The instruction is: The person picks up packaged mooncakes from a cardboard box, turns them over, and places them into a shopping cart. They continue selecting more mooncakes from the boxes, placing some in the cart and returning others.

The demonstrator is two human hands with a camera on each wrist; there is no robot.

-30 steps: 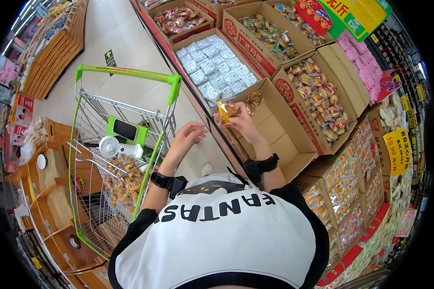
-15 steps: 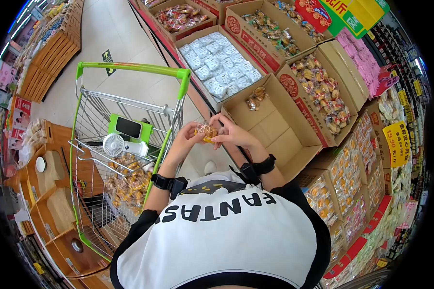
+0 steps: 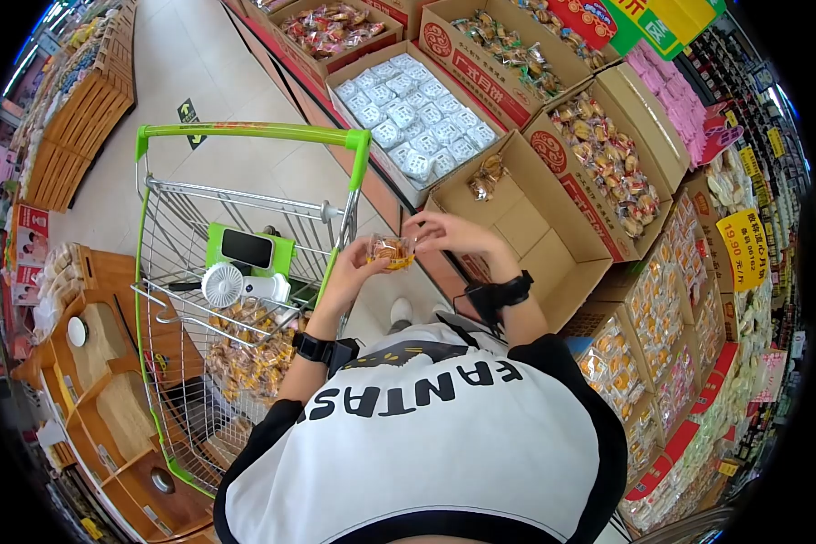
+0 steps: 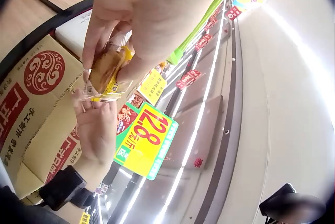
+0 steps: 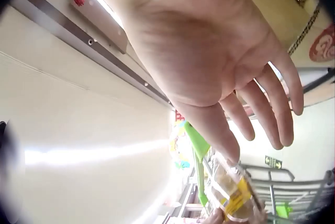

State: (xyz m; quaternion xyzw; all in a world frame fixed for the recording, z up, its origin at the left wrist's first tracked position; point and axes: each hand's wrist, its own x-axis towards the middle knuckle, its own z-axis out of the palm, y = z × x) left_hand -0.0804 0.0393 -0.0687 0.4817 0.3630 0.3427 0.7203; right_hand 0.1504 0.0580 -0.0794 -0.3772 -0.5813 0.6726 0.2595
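Shop floor (image 3: 236, 86); pastry (image 3: 391, 253) between hands (image 3: 346, 272), packets (image 3: 245, 363) in cart (image 3: 245, 133)

From here I see a golden-brown pastry (image 3: 391, 254) wrapped in clear, yellow-printed film. The left hand (image 3: 350, 267) grips it.

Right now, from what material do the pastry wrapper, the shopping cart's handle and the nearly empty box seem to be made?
Pastry wrapper: probably thin clear plastic film, glossy, since it glints and its contents show through. Cart handle: likely smooth plastic, judging by its bright green colour and soft sheen. Nearly empty box: apparently cardboard, matte brown, with visible floor seams.
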